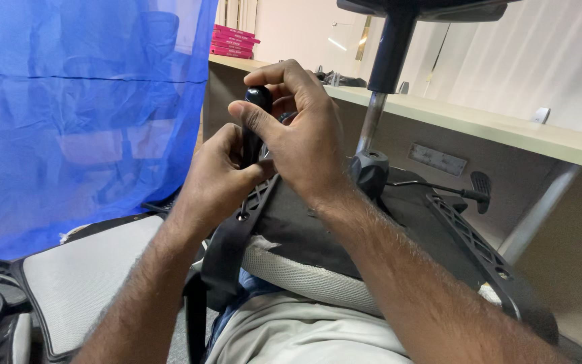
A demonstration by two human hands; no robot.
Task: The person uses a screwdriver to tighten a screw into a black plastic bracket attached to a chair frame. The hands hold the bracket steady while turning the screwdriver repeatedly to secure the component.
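My left hand (220,178) and right hand (304,138) meet around a tool (256,111), fingers (250,118) wrapped on it, directly above an upturned seat (345,236) lying across my lap. Right of the fingers its column (372,118) rises. Behind runs the desk (479,121); left hangs a curtain (82,114); lower left lies a cushion (82,276).

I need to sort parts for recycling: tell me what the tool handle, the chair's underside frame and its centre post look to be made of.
Tool handle: probably hard plastic, black, glossy highlight on its rounded end, gripped by both the left hand and right hand.
Underside frame: likely moulded plastic, matte black, with ribbed cut-outs.
Centre post: apparently metal, shiny silver-grey tube.
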